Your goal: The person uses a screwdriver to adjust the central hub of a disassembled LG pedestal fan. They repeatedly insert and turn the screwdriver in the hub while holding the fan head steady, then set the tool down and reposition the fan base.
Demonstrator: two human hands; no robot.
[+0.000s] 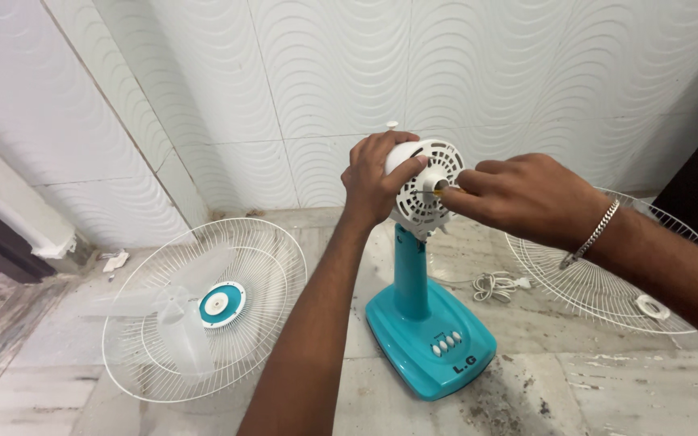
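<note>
A table fan with a teal base (pixel 430 339) and teal post (pixel 410 270) stands on the marble floor with its grilles and blade off. My left hand (pixel 375 179) grips the white motor housing (pixel 426 187) from behind. My right hand (pixel 510 196) pinches the motor shaft (pixel 441 186) at the front of the housing, fingers closed around its tip. A silver bracelet (pixel 594 234) sits on my right wrist.
A white front grille with a teal centre (pixel 280 266) lies on the floor to the left, the translucent blade (pixel 175 311) on top of it. The rear grille (pixel 607 291) lies to the right, near the coiled white cord (pixel 494 286). White tiled walls stand behind.
</note>
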